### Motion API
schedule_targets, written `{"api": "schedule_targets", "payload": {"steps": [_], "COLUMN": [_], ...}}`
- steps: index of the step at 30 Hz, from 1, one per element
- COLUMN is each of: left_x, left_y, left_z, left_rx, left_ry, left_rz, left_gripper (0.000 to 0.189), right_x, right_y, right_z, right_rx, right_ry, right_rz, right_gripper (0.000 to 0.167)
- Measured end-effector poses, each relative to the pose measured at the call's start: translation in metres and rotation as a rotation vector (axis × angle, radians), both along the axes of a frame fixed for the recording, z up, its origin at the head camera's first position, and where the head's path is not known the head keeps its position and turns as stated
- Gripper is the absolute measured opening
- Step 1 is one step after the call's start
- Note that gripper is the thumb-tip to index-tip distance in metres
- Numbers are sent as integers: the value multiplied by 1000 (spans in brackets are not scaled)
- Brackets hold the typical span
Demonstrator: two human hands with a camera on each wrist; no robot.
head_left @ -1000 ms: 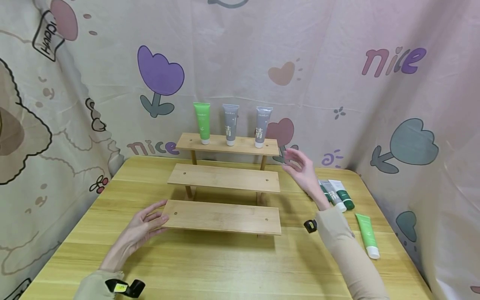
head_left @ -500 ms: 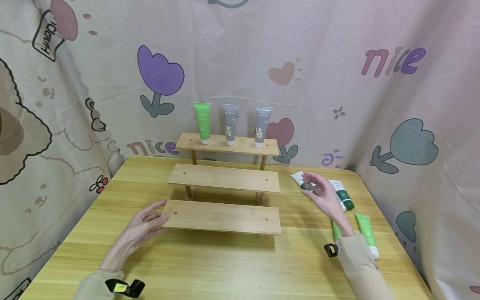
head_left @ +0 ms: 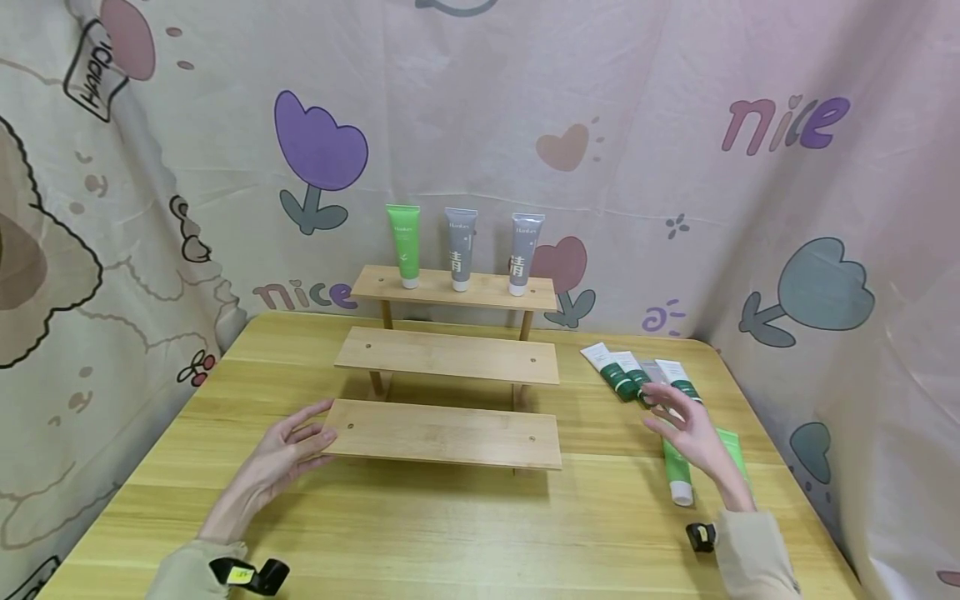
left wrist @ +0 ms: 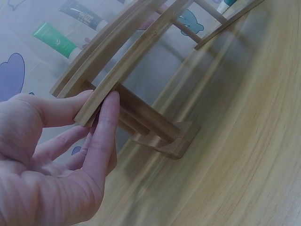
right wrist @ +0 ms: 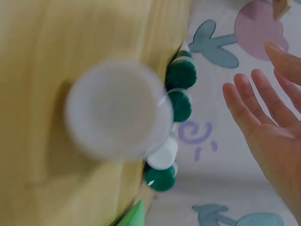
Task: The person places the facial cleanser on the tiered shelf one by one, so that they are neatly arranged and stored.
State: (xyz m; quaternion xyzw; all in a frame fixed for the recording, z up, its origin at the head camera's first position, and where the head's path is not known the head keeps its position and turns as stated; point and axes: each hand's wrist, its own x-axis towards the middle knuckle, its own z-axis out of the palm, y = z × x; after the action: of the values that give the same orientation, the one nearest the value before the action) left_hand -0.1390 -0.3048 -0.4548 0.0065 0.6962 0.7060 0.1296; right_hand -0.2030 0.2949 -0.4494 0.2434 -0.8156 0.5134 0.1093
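Observation:
My left hand [head_left: 288,450] pinches the left end of the lowest board of a three-tier wooden display stand [head_left: 446,433]. In the left wrist view the thumb and a finger press that board [left wrist: 113,80] from opposite faces. My right hand [head_left: 693,429], fingers spread and holding nothing, hovers above the squeeze tubes on the right. Below it lies a green tube [head_left: 677,475] with a white cap; another green tube [head_left: 731,447] is partly hidden by the hand. A green tube [head_left: 406,242] and two grey-blue tubes [head_left: 461,246] [head_left: 526,250] stand caps-down on the top tier.
Several white-and-green tubes [head_left: 609,372] and a grey one [head_left: 654,371] lie at the table's back right. A large white cap [right wrist: 117,110] looms close in the right wrist view. A patterned curtain [head_left: 630,150] surrounds the wooden table [head_left: 465,533].
My right hand has moved from beside the top tier rightward and toward me, over the tubes, uncovering the white-and-green ones. My left hand and the standing tubes have not moved.

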Motion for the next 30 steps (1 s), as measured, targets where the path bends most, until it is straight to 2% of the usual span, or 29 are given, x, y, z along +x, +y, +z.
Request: {"api": "schedule_targets", "payload": {"steps": [7, 14, 17, 23, 30], "left_x": [1, 0, 0, 0, 0], "left_y": [0, -1, -1, 0, 0], "left_z": [-1, -2, -2, -1, -1], "left_rx": [0, -4, -10, -10, 4], "left_ry": [2, 0, -1, -5, -1], "left_rz": [-6, -6, -6, -4, -6], "left_gripper": [67, 69, 70, 70, 69], "right_x": [11, 21, 24, 26, 29], "right_y": [19, 34, 38, 44, 50], "right_z": [-10, -11, -12, -15, -20], "right_rx": [71, 223, 275, 347, 331], "right_ry": [-18, -118, -151, -161, -175], "right_rz": [-40, -125, -137, -163, -154], "right_gripper": [48, 52, 54, 54, 53]}}
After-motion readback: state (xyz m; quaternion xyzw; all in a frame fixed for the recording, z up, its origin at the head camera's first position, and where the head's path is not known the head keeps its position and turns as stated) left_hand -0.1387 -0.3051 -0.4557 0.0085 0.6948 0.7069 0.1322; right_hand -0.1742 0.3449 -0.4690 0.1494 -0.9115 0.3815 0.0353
